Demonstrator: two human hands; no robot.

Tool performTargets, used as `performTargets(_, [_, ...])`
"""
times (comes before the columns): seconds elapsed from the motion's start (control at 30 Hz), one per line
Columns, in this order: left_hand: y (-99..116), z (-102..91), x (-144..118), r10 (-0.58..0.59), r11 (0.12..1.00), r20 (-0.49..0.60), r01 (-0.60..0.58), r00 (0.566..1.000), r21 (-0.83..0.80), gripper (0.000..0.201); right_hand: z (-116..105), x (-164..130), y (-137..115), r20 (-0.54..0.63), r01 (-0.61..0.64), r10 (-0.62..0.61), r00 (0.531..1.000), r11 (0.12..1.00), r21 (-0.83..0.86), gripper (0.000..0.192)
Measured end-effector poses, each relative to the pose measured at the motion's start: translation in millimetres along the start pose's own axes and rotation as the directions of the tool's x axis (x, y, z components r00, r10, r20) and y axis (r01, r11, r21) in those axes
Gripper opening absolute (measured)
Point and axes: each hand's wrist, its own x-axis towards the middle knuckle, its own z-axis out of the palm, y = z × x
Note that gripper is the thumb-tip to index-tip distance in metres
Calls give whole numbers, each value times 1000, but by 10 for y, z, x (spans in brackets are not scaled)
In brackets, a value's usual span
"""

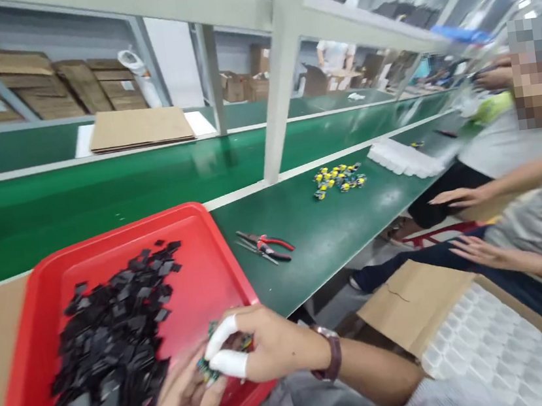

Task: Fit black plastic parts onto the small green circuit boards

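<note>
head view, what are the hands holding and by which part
Both hands, right hand with white finger cots and left hand, pinch a small green part between fingertips over the red tray. Exact grip points are hidden.

We count one red tray on the green bench, holding black chips too many to number. Right of the tray we see one pair of pliers, one cluster of small yellow parts, and one stack of white trays.
</note>
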Motion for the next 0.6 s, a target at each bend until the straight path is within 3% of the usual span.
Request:
performTargets(0.07, [81,35,-75,-44,999,5,44,999,-12,42,24,-65,-37,-39,-69,72,997,994,83,9])
performTargets(0.17, [181,103,-135,-69,991,37,73,997,-112,40,57,-147,-61,-81,-112,115,990,993,44,13])
performTargets(0.4, [233,163,-219,-84,986,-1,83,996,-148,36,149,-247,-178,-75,4,-27,997,959,-284,15])
performTargets(0.6, [153,148,-281,18,1000,-20,-17,1000,6,30,123,-230,-230,23,62,-58,998,903,-425,18])
